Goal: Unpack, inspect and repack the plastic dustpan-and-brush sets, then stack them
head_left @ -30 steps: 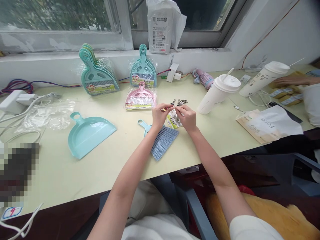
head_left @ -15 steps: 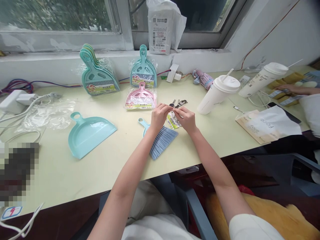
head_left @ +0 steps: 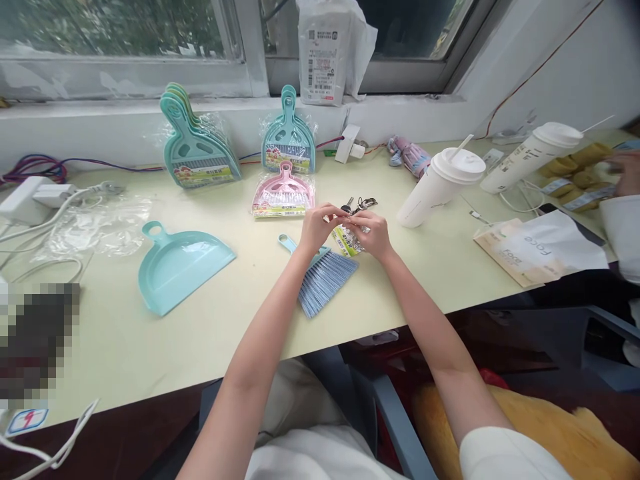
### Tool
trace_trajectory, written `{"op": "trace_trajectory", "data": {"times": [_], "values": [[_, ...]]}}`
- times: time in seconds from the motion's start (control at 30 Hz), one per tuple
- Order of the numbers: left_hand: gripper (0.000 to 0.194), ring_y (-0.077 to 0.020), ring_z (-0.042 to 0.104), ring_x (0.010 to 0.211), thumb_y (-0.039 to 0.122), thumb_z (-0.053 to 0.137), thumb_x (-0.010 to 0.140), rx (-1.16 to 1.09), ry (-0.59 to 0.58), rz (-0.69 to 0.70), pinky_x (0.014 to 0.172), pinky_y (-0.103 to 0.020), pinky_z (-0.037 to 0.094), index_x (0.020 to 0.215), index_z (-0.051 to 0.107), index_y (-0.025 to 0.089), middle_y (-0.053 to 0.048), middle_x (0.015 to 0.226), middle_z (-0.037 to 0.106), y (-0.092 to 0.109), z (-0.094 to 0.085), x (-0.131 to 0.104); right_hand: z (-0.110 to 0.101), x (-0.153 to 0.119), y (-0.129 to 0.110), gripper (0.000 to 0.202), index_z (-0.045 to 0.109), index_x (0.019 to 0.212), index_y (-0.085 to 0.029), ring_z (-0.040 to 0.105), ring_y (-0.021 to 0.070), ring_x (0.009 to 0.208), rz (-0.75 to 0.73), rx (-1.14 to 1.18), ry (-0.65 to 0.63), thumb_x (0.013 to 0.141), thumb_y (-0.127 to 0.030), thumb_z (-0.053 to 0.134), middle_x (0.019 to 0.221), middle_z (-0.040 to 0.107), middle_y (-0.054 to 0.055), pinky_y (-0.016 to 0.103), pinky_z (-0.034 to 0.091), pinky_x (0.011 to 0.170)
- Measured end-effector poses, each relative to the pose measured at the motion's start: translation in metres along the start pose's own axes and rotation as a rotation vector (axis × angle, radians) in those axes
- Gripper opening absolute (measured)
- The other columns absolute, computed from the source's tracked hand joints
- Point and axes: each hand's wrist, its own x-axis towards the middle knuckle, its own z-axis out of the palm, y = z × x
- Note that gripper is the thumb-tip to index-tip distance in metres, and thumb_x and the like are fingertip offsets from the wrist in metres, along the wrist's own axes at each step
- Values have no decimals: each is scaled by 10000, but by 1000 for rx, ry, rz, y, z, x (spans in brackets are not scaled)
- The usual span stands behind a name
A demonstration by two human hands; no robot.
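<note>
My left hand [head_left: 317, 227] and my right hand [head_left: 373, 233] are closed, fingertips pinched close together, on a small crumpled clear plastic wrapper. Its green and white printed label [head_left: 347, 241] hangs between and below them. Just beyond my fingers lies a bunch of keys [head_left: 361, 204]. Under my left wrist, a small hand brush [head_left: 327, 280] with blue bristles and a light-blue handle rests on the table, partly covered by my hand. To the left lies a light-blue dustpan [head_left: 187, 267], open side facing me.
Wrapped dustpan sets, teal [head_left: 200, 143] and pink [head_left: 284, 193], stand along the wall. A white lidded cup [head_left: 435, 190] with a straw stands to the right, near a paper bag [head_left: 530, 250]. Plastic film [head_left: 97, 230] and a charger [head_left: 27, 200] lie left. Another person's sleeve [head_left: 623, 227] shows at far right.
My fingers have shifted slightly on the wrapper, staying close together. The other person's hand at far right has moved back. The view has tilted a little; the brush and dustpan lie as before.
</note>
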Motion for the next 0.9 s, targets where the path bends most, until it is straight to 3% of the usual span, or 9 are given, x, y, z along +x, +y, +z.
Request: {"op": "trace_trajectory", "data": {"times": [0.43,0.63,0.9], "values": [[277,-136,577,689,485,675,736,-189,92,-86,576,-250,423,748,744,217,-43,753,651,-3,9,-1,-1,1,-2,201,742,857,-245,579,186,748,39,35,-2,852,-351,571,777,667,41,316,447,676],[256,-136,579,748,440,740,681,-354,-37,-127,623,-248,431,756,736,195,-45,797,645,-9,-3,1,-10,6,-9,215,700,787,-231,553,196,819,66,298,-110,861,-373,556,750,651,30,355,419,812],[232,-141,587,802,424,738,692,-478,-93,-140,668,-255,435,787,747,212,-48,841,651,-12,1,0,-14,6,-11,335,551,683,-197,466,147,712,192,558,-275,858,-481,522,726,505,5,291,380,688]]}}
